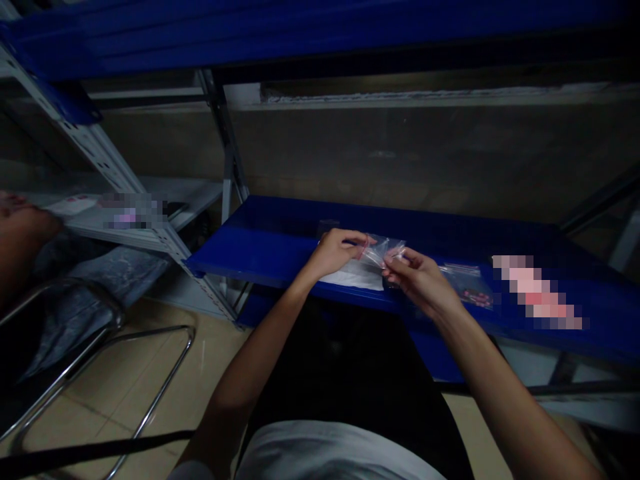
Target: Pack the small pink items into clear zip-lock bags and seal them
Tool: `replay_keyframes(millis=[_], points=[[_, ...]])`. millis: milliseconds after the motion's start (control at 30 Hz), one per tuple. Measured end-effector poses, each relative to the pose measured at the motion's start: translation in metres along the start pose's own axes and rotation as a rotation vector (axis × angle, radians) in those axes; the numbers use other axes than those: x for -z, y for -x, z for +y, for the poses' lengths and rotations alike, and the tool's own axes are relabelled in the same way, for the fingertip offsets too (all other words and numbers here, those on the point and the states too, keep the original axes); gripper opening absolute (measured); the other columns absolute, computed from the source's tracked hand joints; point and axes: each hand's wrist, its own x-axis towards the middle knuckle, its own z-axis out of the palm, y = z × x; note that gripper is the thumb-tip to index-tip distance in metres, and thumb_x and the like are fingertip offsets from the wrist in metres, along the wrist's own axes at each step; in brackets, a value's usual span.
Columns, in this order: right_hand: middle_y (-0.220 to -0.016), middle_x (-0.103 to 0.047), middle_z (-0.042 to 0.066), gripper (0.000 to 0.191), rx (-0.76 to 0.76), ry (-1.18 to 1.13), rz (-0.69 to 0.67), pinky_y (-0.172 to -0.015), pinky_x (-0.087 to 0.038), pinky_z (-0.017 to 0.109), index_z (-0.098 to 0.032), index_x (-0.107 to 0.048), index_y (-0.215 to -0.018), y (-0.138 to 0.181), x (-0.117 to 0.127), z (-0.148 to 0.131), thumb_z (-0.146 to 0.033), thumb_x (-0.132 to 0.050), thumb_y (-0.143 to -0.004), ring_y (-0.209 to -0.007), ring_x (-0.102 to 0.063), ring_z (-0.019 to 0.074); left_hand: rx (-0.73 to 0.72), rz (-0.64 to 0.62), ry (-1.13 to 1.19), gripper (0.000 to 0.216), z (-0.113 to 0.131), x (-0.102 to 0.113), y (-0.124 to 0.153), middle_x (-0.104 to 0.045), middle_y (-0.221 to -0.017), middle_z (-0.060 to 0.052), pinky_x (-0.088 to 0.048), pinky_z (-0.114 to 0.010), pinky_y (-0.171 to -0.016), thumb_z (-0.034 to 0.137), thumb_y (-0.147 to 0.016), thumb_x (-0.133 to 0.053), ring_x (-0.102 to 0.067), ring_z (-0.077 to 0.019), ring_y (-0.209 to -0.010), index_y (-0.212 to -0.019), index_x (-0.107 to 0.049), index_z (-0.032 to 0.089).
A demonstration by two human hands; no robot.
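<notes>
Over the blue shelf, a small clear plastic bag is stretched between my two hands. My left hand has its fingers curled at the bag's left side, where a thin red line or loop shows by the fingertips. The right side of the bag is pinched between the thumb and fingers of my right hand; some small dark thing below those fingers is too unclear to name. Beneath the hands lies a white sheet, partly covered. Right of my right hand rests another clear bag with small pinkish-red pieces in it.
The blue shelf runs across under a blue upper beam. A blurred-out pinkish item lies at right. Leftward are a grey rack post, another person's hand and a metal-framed chair.
</notes>
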Motion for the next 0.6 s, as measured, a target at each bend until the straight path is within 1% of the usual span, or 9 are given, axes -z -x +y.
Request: replay_keyframes(millis=[100,167,233,333,467,533,600], points=[[-0.071,-0.069,0.0,0.045,0.078,0.111,0.038,-0.057,-0.055,0.021,-0.021,-0.07,-0.086,-0.012,0.007,-0.002,-0.044,-0.097,-0.058,-0.062,-0.064,0.0118,0.026,-0.007,0.036,0.019,-0.005,0.007,-0.008,-0.077,-0.108,-0.01,-0.061,-0.034,-0.087,0.004,-0.082,-0.068,-0.073,-0.0152,-0.091,-0.097,-0.076,0.012],[-0.069,-0.069,0.001,0.047,0.123,0.203,0.025,-0.056,-0.055,0.024,-0.02,-0.07,-0.088,-0.025,0.014,-0.007,-0.047,-0.096,-0.059,-0.06,-0.064,0.0131,0.074,0.003,0.049,0.015,-0.006,0.012,-0.012,-0.076,-0.104,-0.01,-0.062,-0.032,-0.083,0.006,-0.085,-0.067,-0.073,-0.0144,-0.088,-0.097,-0.073,0.011],[-0.067,-0.069,0.001,0.05,0.146,0.288,-0.015,-0.055,-0.055,0.027,-0.02,-0.07,-0.09,-0.04,0.019,-0.012,-0.049,-0.095,-0.059,-0.057,-0.063,0.0141,0.13,0.055,0.052,0.015,-0.006,0.017,-0.016,-0.076,-0.101,-0.011,-0.062,-0.029,-0.078,0.007,-0.087,-0.065,-0.074,-0.0144,-0.085,-0.1,-0.071,0.011],[-0.067,-0.068,0.003,0.047,0.155,0.388,-0.061,-0.055,-0.055,0.029,-0.019,-0.071,-0.089,-0.061,0.023,-0.019,-0.048,-0.094,-0.061,-0.057,-0.063,0.0152,0.207,0.131,0.052,0.023,-0.008,0.022,-0.02,-0.075,-0.102,-0.012,-0.061,-0.025,-0.07,0.008,-0.09,-0.064,-0.075,-0.0143,-0.081,-0.112,-0.066,0.012],[-0.071,-0.068,0.004,0.039,0.144,0.44,-0.12,-0.058,-0.055,0.03,-0.018,-0.07,-0.081,-0.077,0.023,-0.015,-0.046,-0.091,-0.064,-0.061,-0.064,0.0158,0.278,0.138,-0.04,0.035,-0.018,0.021,-0.026,-0.076,-0.1,-0.012,-0.056,-0.019,-0.06,0.018,-0.093,-0.066,-0.072,-0.0112,-0.071,-0.128,-0.063,0.013],[-0.072,-0.068,0.004,0.036,0.129,0.446,-0.136,-0.059,-0.055,0.03,-0.018,-0.07,-0.08,-0.08,0.023,-0.01,-0.045,-0.09,-0.065,-0.062,-0.064,0.0157,0.283,0.139,-0.101,0.04,-0.024,0.02,-0.028,-0.076,-0.098,-0.012,-0.054,-0.017,-0.057,0.019,-0.093,-0.067,-0.07,-0.0102,-0.068,-0.132,-0.062,0.012],[-0.07,-0.068,0.003,0.035,0.12,0.459,-0.146,-0.058,-0.055,0.03,-0.019,-0.069,-0.078,-0.084,0.024,-0.007,-0.044,-0.089,-0.065,-0.061,-0.063,0.0156,0.279,0.12,-0.141,0.042,-0.03,0.019,-0.032,-0.076,-0.096,-0.012,-0.052,-0.017,-0.055,0.017,-0.093,-0.066,-0.069,-0.0109,-0.069,-0.134,-0.062,0.011]])
